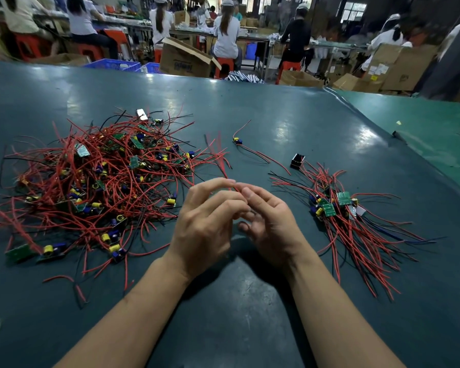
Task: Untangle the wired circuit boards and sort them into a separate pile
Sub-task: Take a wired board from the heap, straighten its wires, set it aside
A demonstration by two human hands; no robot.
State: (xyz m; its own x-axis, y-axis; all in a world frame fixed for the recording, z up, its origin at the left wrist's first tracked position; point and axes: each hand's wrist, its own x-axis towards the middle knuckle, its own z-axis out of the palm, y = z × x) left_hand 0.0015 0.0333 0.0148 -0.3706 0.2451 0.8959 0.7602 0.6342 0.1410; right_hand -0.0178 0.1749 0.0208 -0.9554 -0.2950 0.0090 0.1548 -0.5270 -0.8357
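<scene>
Tangled heap (90, 179): small green rectangular circuit boards with yellow and blue cylindrical components, bound in a dense mesh of thin red and black insulated wires; lies on the left of the surface, just left of the left hand. Sorted pile (340, 208): a smaller bundle of the same boards, their wires fanned roughly parallel toward the near right; lies to the right of the right hand, apart from it. Single board (237, 140): one loose unit with trailing red and black leads, beyond the hands, between the two groups. Black block (297, 161): small, boxy, glossy, at the far edge of the sorted pile. Left hand (205, 224) and right hand (268, 221): raised together at centre, fingertips meeting, fingers curled and pinching a blurred strand of red wire (222, 162) that rises away from them toward the heap. Surface (250, 115): smooth dark teal sheet, faintly scuffed, with soft glare patches. Room: a workshop with seated workers at long benches, red stools, blue crates and open cardboard boxes (186, 58) behind.
</scene>
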